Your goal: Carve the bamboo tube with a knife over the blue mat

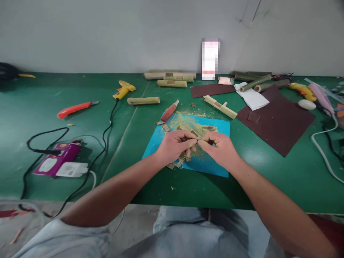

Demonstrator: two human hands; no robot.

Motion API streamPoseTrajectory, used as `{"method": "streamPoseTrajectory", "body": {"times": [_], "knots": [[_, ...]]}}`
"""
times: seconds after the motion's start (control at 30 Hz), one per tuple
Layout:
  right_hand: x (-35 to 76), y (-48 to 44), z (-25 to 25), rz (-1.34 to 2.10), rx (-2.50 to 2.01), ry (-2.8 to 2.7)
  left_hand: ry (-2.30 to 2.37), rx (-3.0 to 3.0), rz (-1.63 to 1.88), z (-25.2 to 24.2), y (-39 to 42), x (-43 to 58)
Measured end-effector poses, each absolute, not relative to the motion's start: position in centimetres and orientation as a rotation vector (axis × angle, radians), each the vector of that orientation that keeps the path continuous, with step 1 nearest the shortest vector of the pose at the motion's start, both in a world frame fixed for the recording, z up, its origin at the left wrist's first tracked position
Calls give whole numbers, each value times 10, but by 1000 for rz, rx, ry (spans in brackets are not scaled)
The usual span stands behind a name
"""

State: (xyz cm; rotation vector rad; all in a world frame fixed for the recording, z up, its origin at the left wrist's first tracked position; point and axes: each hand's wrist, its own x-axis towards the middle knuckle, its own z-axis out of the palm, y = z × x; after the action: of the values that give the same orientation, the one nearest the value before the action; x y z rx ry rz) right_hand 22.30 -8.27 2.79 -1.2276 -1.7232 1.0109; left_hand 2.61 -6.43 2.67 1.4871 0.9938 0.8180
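Note:
My left hand (177,145) and my right hand (217,147) meet fingertip to fingertip above a blue sheet (215,168). Both are closed in a pinch; whatever small thing sits between them is mostly hidden by the fingers. Just behind the fingertips lies a pale bamboo piece (187,127) among yellowish sawdust (200,120). Small bamboo chips (179,163) lie below my left hand. At the sheet's upper left corner rests a red-handled cutter (169,111), with dark scraps beside it.
Cut bamboo tubes (172,83) lie toward the wall, near an upright phone (211,59). A yellow glue gun (123,89), an orange knife (76,109) and a purple power strip (59,159) with cables are left. Brown sandpaper (282,122) lies right, a notched bamboo tube (220,106) beside it.

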Motion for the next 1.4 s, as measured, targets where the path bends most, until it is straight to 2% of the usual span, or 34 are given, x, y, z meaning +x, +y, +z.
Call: {"method": "streamPoseTrajectory", "body": {"times": [0.1,0.23,0.47,0.83,1.2,1.4], "knots": [[226,-81,25,952,-1330,-1737,1151,1569,983,27,-56,19],[228,-80,19,618,-1493,-1941,1399,1830,1206,21,-37,3],[224,-78,10,505,-1696,-2095,1328,2216,1085,3,-13,-9],[222,-77,9,485,-1696,-2080,1347,2307,914,-5,-6,-8],[219,-79,7,353,-1657,-2147,1253,2378,1049,-7,-3,-3],[219,-79,9,361,-1666,-2176,1274,2280,916,-3,-4,-7]]}}
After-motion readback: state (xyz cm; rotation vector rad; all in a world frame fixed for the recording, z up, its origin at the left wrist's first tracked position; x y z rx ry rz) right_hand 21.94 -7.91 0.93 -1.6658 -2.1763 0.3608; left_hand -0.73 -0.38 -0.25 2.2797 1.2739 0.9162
